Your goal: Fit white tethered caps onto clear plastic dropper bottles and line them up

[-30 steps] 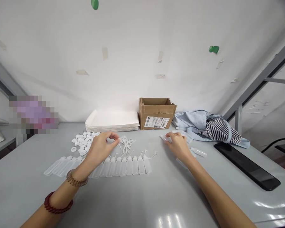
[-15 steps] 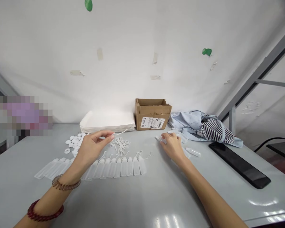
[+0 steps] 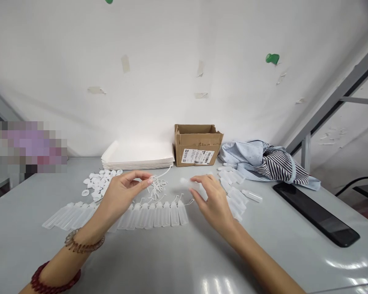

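Observation:
My left hand (image 3: 125, 190) pinches a thin white cord (image 3: 166, 173) above a small heap of white cords (image 3: 157, 188). To its right, my right hand (image 3: 211, 196) holds a small translucent plastic tube (image 3: 187, 182) between thumb and fingers, blurred by motion. Below both hands lies a row of flat translucent tubes (image 3: 166, 214), several with cords at their tops. Small white caps (image 3: 98, 182) are piled behind my left wrist. Loose translucent tubes (image 3: 236, 200) lie to the right of my right hand.
A stack of white sheets (image 3: 138, 157) and an open cardboard box (image 3: 198, 143) stand against the wall. Bundled blue and striped cloth (image 3: 263, 161) is at the back right, with a black phone (image 3: 315, 214) in front. A blurred-out patch (image 3: 32, 143) is at far left.
My right hand has lifted a tube from the loose ones and moved left with it, towards my left hand. My left hand has shifted slightly right, still with the cord.

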{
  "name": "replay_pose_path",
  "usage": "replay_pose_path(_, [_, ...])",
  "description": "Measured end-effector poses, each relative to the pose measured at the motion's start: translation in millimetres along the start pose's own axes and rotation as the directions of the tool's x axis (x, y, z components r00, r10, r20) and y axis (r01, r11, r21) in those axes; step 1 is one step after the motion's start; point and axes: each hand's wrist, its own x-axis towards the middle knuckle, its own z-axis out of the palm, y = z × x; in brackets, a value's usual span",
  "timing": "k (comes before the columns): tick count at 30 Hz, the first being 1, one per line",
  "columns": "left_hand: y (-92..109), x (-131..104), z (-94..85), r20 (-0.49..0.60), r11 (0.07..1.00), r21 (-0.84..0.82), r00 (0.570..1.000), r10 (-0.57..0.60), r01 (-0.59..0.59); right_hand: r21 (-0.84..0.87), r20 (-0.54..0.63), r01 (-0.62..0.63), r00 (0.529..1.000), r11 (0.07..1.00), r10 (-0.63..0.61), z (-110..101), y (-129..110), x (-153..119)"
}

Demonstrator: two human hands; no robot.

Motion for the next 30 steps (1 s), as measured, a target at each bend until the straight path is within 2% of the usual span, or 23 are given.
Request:
replay_pose_path(3, [3.9,-6.8,6.6,-0.010,0.987,0.076,0.990,0.140,-0.139,0.126,-0.041,0.100,0.995,0.987,-0.096,2.4,-12.4,-5.5])
replay_pose_path(6, [8.1,-14.0,14.6,0.018,0.954,0.101,0.960,0.281,-0.281,0.175,-0.045,0.134,0.991,0.975,-0.129,5.0,-20.2,-9.5])
replay_pose_path(10, [12.4,-20.1,23.1,0.092,0.940,0.054,0.939,0.331,-0.337,0.205,-0.042,0.141,0.990,0.969,-0.135,5.9,-23.0,-12.5])
replay_pose_path(18, [13.4,-23.4,25.7,0.120,0.946,-0.087,0.940,0.320,-0.311,0.253,-0.049,0.133,0.991,0.958,-0.125,8.5,-21.1,-14.9])
replay_pose_path(23, [12.8,-27.9,25.7,0.166,0.950,-0.053,0.936,0.312,-0.308,0.220,-0.062,0.167,0.986,0.961,-0.157,10.1,-23.2,-16.7])
replay_pose_path(30, [13.4,-34.3,26.5,0.147,0.984,-0.090,0.976,0.163,-0.151,0.241,-0.071,0.158,0.987,0.958,-0.145,6.5,-28.1,-18.6])
